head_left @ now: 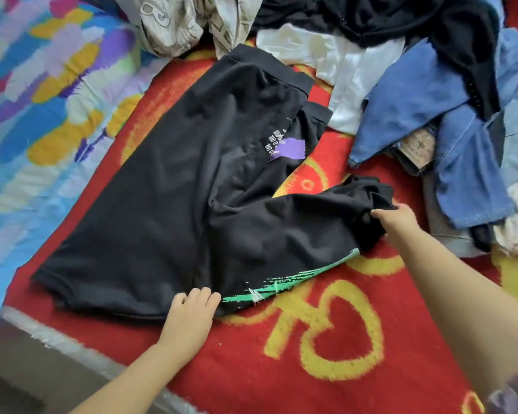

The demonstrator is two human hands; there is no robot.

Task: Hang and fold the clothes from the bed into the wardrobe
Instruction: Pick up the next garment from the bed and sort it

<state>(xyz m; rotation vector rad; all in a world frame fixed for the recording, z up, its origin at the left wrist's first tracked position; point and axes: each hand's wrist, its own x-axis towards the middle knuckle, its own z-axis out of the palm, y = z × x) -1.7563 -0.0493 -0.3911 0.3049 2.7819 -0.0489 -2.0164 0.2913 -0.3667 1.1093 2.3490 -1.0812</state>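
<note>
A black garment [177,180] with a purple and white print and a green streaked print lies spread on the red and yellow blanket [326,330] of the bed. My left hand [192,315] rests at its near hem, fingers curled over the cloth edge beside the green print. My right hand [396,221] grips a bunched part of the black garment at its right end. A pile of other clothes [431,94] lies at the back right: blue denim, white and black pieces.
A bright multicoloured sheet [42,100] covers the bed's left side. A patterned beige cloth [177,22] lies at the back. The bed's near edge [57,342] runs along the lower left.
</note>
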